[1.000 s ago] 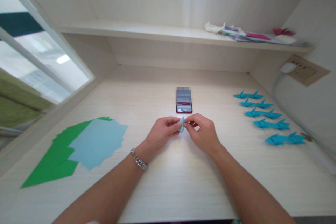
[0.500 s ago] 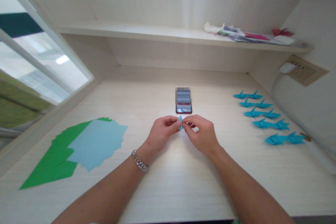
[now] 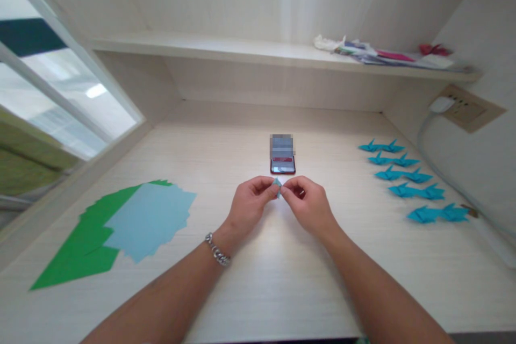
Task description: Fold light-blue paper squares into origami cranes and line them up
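Between my two hands is a small folded piece of light blue paper [image 3: 278, 185], raised a little above the desk and partly covered by fingers. My left hand [image 3: 252, 199] pinches its left side between thumb and fingers. From the other side, the thumb and forefinger of my right hand [image 3: 308, 201] close on its right edge. Just beyond the fingertips lies a phone [image 3: 282, 165], its screen lit and partly blurred. On the right of the desk, several blue folded paper cranes [image 3: 403, 174] lie in pairs, one pair behind another.
At the left lie fanned sheets of light blue paper [image 3: 151, 220] over green paper [image 3: 76, 258]. A shelf [image 3: 242, 51] crosses the back, with papers [image 3: 374, 54] on it. A white plug [image 3: 441, 104] sits in the wall socket, its cable [image 3: 439, 172] running down the right side.
My fingers have shifted slightly around the folded paper, the right thumb and forefinger pressing closer to it. The phone, the sheets and the cranes have stayed in place.
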The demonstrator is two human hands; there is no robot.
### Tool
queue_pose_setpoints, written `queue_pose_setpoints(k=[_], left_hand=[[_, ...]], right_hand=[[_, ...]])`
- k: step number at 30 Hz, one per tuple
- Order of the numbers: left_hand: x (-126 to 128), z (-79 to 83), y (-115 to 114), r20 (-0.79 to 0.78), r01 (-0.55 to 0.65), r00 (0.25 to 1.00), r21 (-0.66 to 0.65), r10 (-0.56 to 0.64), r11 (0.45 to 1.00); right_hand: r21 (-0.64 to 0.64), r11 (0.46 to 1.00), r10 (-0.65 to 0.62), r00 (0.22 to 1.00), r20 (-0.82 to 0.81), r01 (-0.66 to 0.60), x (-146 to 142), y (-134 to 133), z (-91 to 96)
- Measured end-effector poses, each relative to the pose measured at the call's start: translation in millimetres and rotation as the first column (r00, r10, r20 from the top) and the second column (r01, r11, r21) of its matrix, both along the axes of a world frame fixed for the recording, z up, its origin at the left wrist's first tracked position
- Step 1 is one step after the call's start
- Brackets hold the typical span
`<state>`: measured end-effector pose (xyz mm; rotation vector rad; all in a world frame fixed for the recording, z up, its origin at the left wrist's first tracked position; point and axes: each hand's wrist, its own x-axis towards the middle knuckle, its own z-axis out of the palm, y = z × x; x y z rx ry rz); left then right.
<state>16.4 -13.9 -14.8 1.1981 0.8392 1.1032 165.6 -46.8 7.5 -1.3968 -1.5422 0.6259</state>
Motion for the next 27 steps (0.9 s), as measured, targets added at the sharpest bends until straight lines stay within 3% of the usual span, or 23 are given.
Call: queue_pose_setpoints(k=[12, 15, 21, 27], left_hand=[[1.0, 2.9, -1.2, -0.028, -0.021, 0.999, 0.020, 0.021, 1.000], [1.5, 2.2, -1.6, -0.041, -0.018, 0.999, 0.028, 0.019, 0.999], [2.1, 5.0, -2.8, -0.098, 0.008, 0.995, 0.067, -0.001, 0.998], [4.6, 11.1, -5.6, -0.015, 0.070, 0.997, -0.012, -0.070, 0.997]], right_hand=[[-0.156, 0.979, 0.065, 0.931, -0.360, -0.128, 1.9, 8.7, -9.9], [-0.129, 0.985, 0.064, 0.938, -0.339, -0.114, 1.1, 7.2, -9.2], [-0.029, 0.998, 0.059, 0.988, -0.140, -0.063, -2.4, 0.1, -1.4], [-0.103, 0.989, 0.079, 0.973, -0.215, -0.103, -0.2, 4.0, -6.9]])
